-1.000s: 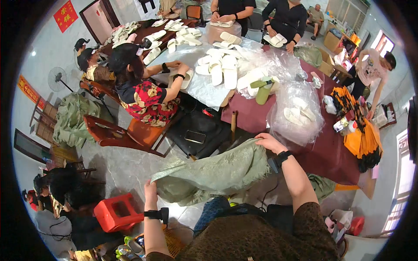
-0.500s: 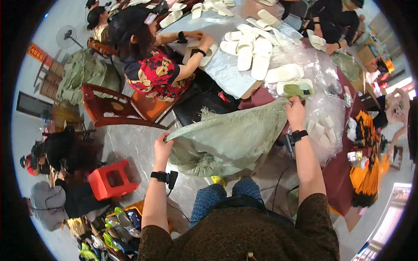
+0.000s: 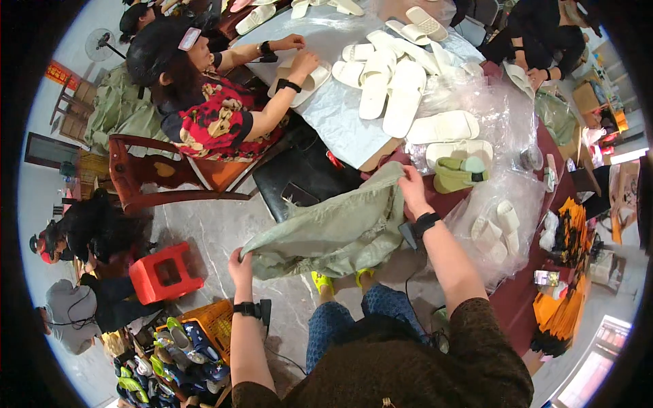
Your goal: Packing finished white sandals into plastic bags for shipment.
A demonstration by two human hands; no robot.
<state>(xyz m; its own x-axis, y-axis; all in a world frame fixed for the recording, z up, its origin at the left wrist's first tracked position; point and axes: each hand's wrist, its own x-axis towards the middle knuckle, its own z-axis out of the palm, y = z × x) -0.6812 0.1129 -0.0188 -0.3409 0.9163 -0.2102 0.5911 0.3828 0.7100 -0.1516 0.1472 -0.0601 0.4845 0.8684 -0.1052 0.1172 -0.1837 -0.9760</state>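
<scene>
A pale green woven sack (image 3: 333,228) with a frayed edge hangs stretched between my two hands, above the floor in front of my legs. At its left corner, my left hand (image 3: 240,264) pinches the edge. My right hand (image 3: 412,188) grips the upper right corner, close to the table's near edge. Just right of that hand, a green slipper (image 3: 454,175) lies on the table, with cream slippers (image 3: 445,127) beyond it. The sack's underside and inside are mostly hidden.
A person in a red patterned top sits on a wooden chair (image 3: 156,173) at the table (image 3: 354,139). A black seat (image 3: 299,177) holds a phone. At left stand a red stool (image 3: 165,272) and an orange crate (image 3: 214,326) beside piled shoes. Orange-black bundles (image 3: 561,292) lie right.
Both hands have moved left, the left one also lower, bringing the sack away from the table edge. The green slipper now shows more fully, and the view has shifted slightly.
</scene>
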